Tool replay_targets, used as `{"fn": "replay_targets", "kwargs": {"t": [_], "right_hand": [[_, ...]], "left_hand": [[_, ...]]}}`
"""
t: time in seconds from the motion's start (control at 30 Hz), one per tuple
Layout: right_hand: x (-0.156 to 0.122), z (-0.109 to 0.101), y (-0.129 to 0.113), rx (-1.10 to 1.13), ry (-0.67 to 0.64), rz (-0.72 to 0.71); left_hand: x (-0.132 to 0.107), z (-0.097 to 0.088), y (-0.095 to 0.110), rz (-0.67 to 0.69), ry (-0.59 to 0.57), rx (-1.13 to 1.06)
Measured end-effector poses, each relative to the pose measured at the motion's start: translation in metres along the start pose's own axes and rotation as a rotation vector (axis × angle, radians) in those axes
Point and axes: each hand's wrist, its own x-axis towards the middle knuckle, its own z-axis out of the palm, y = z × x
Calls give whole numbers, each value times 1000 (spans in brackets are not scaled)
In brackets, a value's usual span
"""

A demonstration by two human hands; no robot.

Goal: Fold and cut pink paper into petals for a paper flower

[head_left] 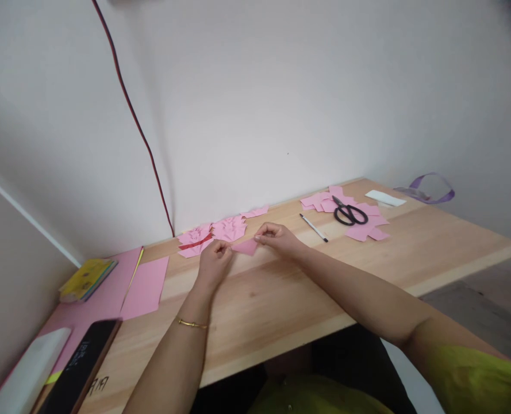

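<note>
A small piece of pink paper (245, 247) with a pointed shape is stretched between my two hands, just above the wooden table. My left hand (214, 260) pinches its left corner, and a gold bracelet circles that wrist. On the other side, my right hand (277, 238) pinches the paper's upper right corner between thumb and fingers. Right behind my hands lie folded pink paper pieces (230, 229) with many creases. A red strip (196, 241) rests across the folded pieces at the left.
Black-handled scissors (350, 214) lie on pink paper scraps (369, 221) at the right, near a pen (314, 227) and a white strip (385, 198). At the left are pink sheets (145, 287), a yellow pack (87, 280), a pencil (133, 279) and a dark phone-like slab (83, 368).
</note>
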Motion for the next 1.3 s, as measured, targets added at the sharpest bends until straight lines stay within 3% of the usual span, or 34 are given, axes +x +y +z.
{"fn": "replay_targets", "kwargs": {"t": [0.1, 0.23, 0.37, 0.53, 0.77, 1.03, 1.3], "right_hand": [[1, -2, -1, 27, 42, -6], [1, -3, 0, 91, 116, 5], [-1, 1, 2, 117, 79, 52], [-5, 8, 1, 116, -45, 62], [-9, 13, -3, 42, -145, 78], [-13, 16, -3, -10, -184, 60], [-9, 9, 0, -109, -142, 43]], "left_hand": [[1, -2, -2, -57, 35, -79], [1, 3, -3, -247, 73, -446], [-8, 21, 1, -334, -86, -704], [-17, 36, 6, -417, -93, -677], [-14, 34, 5, -396, -52, -715], [-19, 28, 18, -347, -185, -572], [-17, 27, 14, -377, -141, -467]]}}
